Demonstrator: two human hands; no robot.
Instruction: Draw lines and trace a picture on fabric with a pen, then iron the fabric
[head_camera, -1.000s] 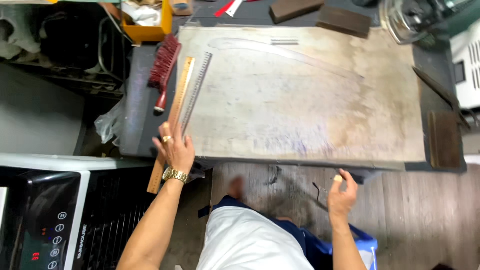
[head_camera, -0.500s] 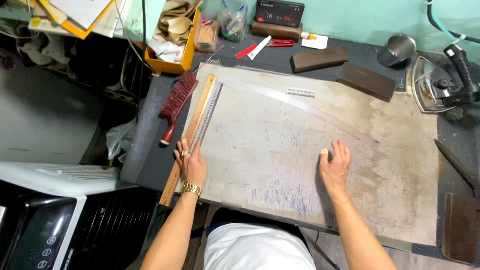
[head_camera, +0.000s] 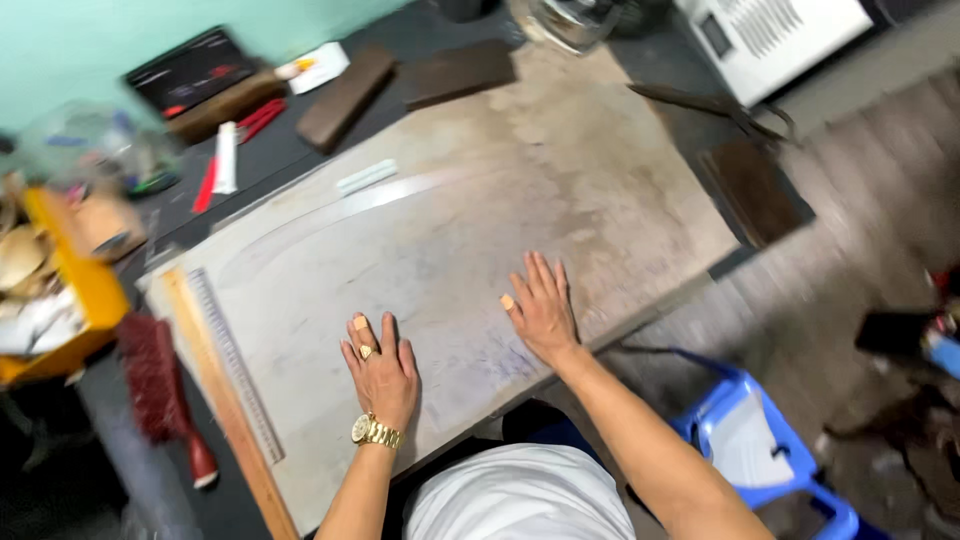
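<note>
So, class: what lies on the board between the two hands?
Nothing: the head view shows only bare, stained board between the left hand and the right hand, both pressed flat.

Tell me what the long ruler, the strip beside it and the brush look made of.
Ruler: seemingly metal, grey with fine graduations. Strip: likely wood, plain tan, matte. Brush: dark red bristles, glossy red handle, perhaps plastic or painted wood.

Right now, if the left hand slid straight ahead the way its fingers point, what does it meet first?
Left hand lies flat on the worn board, fingers pointing up-frame. The board is bare ahead; the first thing in line looks like the clear curved ruler, then probably the small pale strip.
</note>
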